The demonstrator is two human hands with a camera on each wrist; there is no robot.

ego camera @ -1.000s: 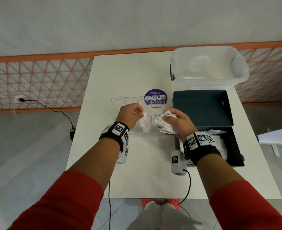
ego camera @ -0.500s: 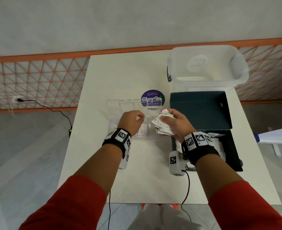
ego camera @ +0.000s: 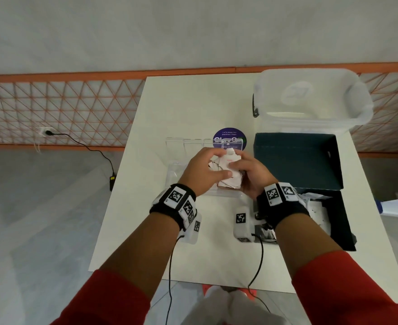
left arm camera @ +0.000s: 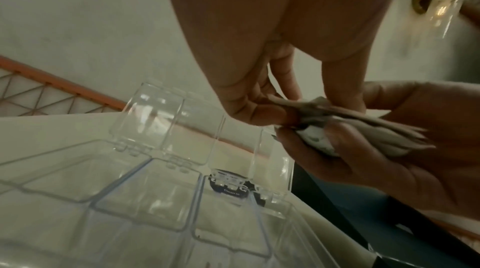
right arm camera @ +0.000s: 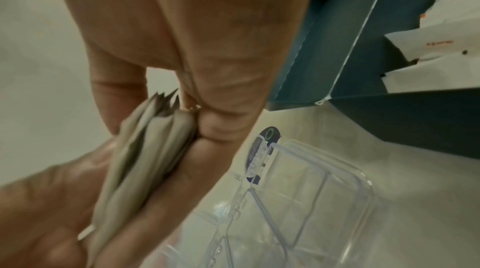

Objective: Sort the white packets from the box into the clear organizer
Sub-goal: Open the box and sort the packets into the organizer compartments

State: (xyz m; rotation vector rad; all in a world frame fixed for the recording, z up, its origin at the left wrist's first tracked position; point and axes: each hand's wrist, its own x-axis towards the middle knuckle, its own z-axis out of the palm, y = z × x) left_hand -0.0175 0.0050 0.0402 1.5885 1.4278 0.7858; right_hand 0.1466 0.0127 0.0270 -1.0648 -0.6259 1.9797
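Observation:
A stack of white packets (ego camera: 227,171) is held above the clear organizer (ego camera: 177,168), whose lids (left arm camera: 166,120) stand raised at the far side. My right hand (ego camera: 249,174) grips the stack from the right, fingers and thumb clamped on it (right arm camera: 145,155). My left hand (ego camera: 205,170) pinches the stack's left edge (left arm camera: 293,108) between thumb and fingers. The dark box (ego camera: 334,216) with more white packets (ego camera: 317,207) lies open to the right. The organizer compartments (left arm camera: 145,192) seen in the left wrist view hold nothing.
A large translucent tub (ego camera: 310,99) stands at the table's back right. A round purple sticker (ego camera: 229,138) lies behind the organizer. The box's lid (ego camera: 296,158) lies open flat. Cables run from both wrists off the table's (ego camera: 188,106) near edge.
My left hand has left the organizer compartment and moved right to the stack in my right hand. Both hands now hold the packets together.

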